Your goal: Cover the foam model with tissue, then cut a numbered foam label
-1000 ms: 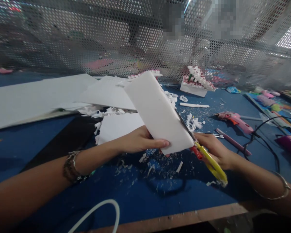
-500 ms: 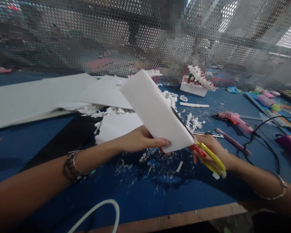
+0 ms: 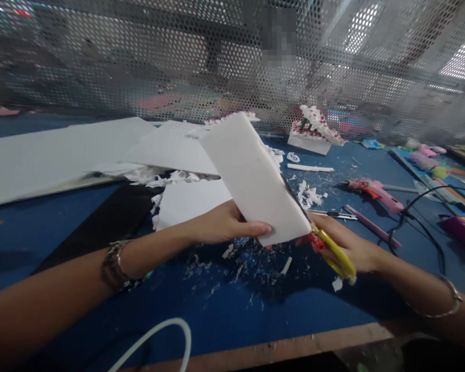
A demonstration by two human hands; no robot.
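My left hand (image 3: 225,223) grips the near end of a white foam slab (image 3: 251,173), thumb on top, and holds it tilted above the blue table (image 3: 256,305). My right hand (image 3: 346,243) is closed round the yellow and red handles of scissors (image 3: 327,247). The dark blades run along the slab's right edge. White foam scraps (image 3: 248,258) lie on the table under both hands.
Large white foam sheets (image 3: 62,155) and a black sheet (image 3: 108,217) lie at the left. A pink glue gun (image 3: 374,190) with a black cable, a purple stick (image 3: 372,226) and a decorated foam piece (image 3: 313,132) sit at the right. A perforated metal screen (image 3: 178,57) closes the back.
The slab's far end swung slightly left and then back right. My right hand with the scissors shifted a little up and left along the slab's edge.
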